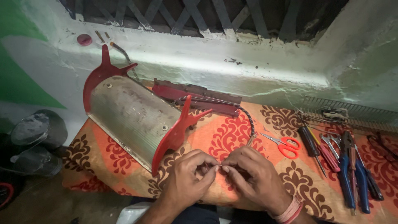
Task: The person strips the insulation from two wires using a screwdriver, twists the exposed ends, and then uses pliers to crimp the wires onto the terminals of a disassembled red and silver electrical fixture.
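My left hand (pixel 188 176) and my right hand (pixel 253 176) meet at the table's front edge, pinching the thin bare end of a braided cord (pixel 250 120) between their fingertips. The cord runs up from my hands and curves back to a red metal strip (pixel 195 97) lying by the wall. Just left of my hands lies a curved shiny metal reflector (pixel 132 116) with red end plates, tilted on the patterned orange cloth (pixel 232 137).
Red-handled scissors (pixel 286 146) lie right of my hands. Further right lie several screwdrivers and pliers (pixel 348 166) and a wire grille (pixel 352 114). A white window ledge (pixel 207 58) holds a pink cap (pixel 84 40). Dark pots (pixel 37 132) stand on the floor at left.
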